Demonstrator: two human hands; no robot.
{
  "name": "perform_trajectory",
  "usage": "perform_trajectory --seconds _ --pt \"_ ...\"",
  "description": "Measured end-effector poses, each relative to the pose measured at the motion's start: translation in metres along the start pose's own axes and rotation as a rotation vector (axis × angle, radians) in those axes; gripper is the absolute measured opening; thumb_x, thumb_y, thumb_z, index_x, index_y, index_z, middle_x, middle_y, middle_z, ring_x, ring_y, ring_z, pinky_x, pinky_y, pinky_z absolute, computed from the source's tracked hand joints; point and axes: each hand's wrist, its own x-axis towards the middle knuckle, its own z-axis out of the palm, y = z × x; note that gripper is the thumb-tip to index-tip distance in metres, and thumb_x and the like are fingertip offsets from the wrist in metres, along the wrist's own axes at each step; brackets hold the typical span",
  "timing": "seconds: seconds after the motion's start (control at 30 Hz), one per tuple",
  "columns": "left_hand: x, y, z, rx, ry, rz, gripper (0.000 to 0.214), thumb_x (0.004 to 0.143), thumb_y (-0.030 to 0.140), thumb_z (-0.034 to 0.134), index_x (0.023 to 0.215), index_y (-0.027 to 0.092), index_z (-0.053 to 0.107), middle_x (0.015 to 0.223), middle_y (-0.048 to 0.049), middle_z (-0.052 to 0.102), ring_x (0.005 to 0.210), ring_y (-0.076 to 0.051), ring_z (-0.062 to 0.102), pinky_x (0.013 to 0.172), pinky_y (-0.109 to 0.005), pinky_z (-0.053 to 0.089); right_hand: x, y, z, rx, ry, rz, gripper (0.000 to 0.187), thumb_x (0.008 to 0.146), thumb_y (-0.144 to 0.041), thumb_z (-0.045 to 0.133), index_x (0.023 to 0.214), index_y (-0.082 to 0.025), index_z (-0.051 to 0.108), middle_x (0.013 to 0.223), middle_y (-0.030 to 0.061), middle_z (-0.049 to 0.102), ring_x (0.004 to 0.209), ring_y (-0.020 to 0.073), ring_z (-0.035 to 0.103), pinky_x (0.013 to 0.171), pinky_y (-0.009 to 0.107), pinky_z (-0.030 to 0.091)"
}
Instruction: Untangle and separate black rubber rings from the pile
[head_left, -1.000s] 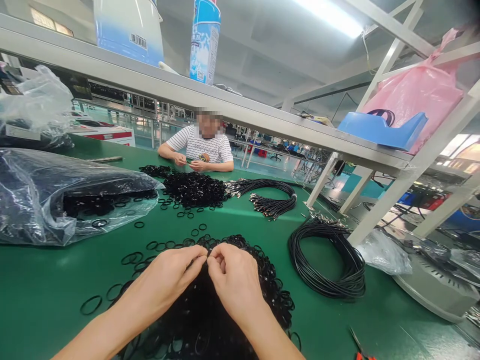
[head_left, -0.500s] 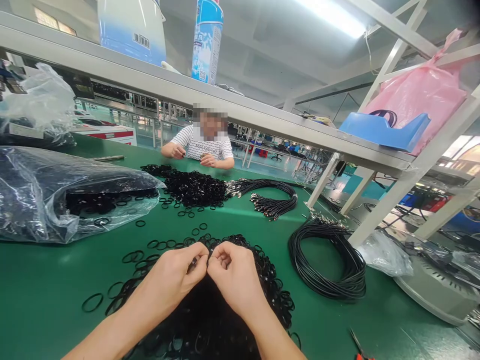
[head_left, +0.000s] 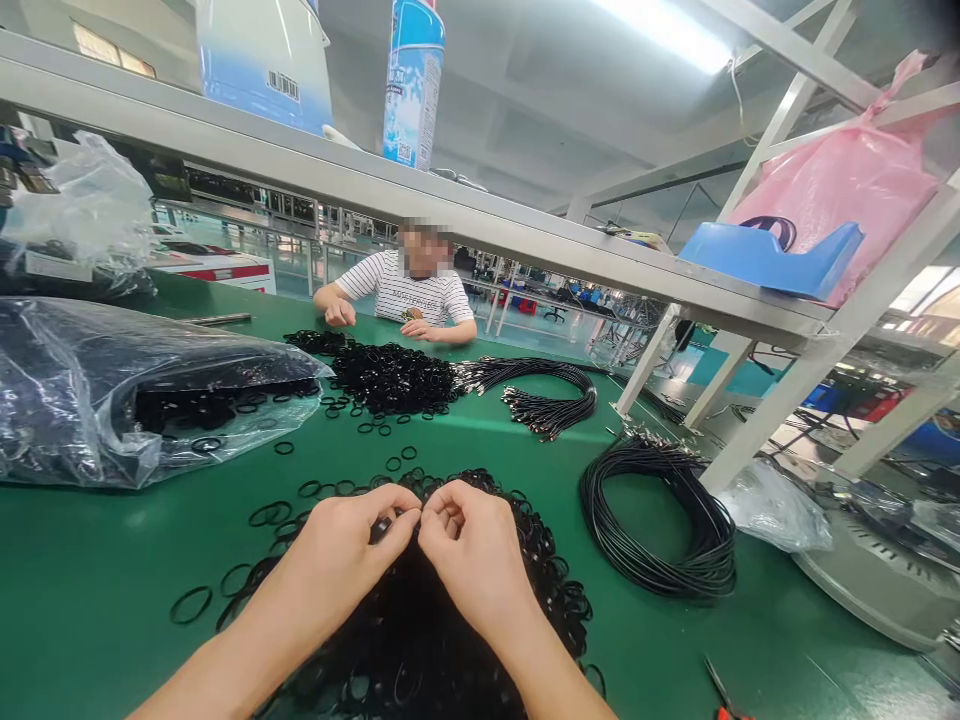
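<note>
My left hand (head_left: 360,535) and my right hand (head_left: 474,540) meet fingertip to fingertip over a heap of thin black rings (head_left: 409,620). Both are closed in a pinch, thumb against forefinger. Whatever lies between the fingertips is too small and too hidden to make out. Dark shapes show inside the curl of the left fingers, either rings or the heap behind. Loose rings, such as a single black ring (head_left: 191,605), lie flat around the heap's left edge.
A clear plastic bag (head_left: 67,390) of rings lies left. Across the green table (head_left: 495,440), a co-worker (head_left: 412,290) sits behind a second ring heap (head_left: 397,378). Black cable coils (head_left: 660,570) and red-handled scissors (head_left: 721,690) lie right. A metal shelf (head_left: 525,235) spans overhead.
My hands keep their pinch in nearly the same place. The co-worker's hands, raised before, now rest lower on the table, farther apart. The view has shifted very slightly.
</note>
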Motion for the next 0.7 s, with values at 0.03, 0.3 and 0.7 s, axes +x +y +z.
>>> perform_trajectory --seconds 0.03,0.3,0.7 --pt "0.0 0.001 0.0 -0.007 -0.012 -0.008 0.023 0.087 0.039 0.047 0.086 0.027 0.067 0.073 0.0065 0.068 0.065 -0.014 0.057 0.063 -0.023 0.039 0.0 -0.001 0.001 -0.02 0.004 -0.006 0.012 0.074 -0.018 0.051 0.065 -0.021 0.057 0.058 -0.005 0.055 0.053 0.0104 0.047 0.054 0.021 0.034" --pt "0.003 0.006 -0.002 -0.015 0.01 -0.092 0.016 0.077 0.03 0.045 0.067 0.023 0.056 0.061 0.0055 0.053 0.058 -0.014 0.042 0.057 -0.023 0.033 0.003 0.006 0.006 0.102 -0.032 -0.013 0.012 0.072 -0.016 0.048 0.064 -0.02 0.056 0.057 -0.0052 0.052 0.052 0.0097 0.044 0.052 0.021 0.034" --pt "0.014 -0.017 -0.002 -0.093 -0.083 -0.138 0.034 0.084 0.046 0.047 0.066 0.021 0.059 0.055 0.0039 0.055 0.053 -0.014 0.043 0.057 -0.025 0.031 0.013 0.016 -0.038 -0.041 -0.101 0.032 0.013 0.072 -0.017 0.051 0.061 -0.02 0.058 0.057 -0.0032 0.053 0.054 0.0117 0.046 0.054 0.023 0.032"
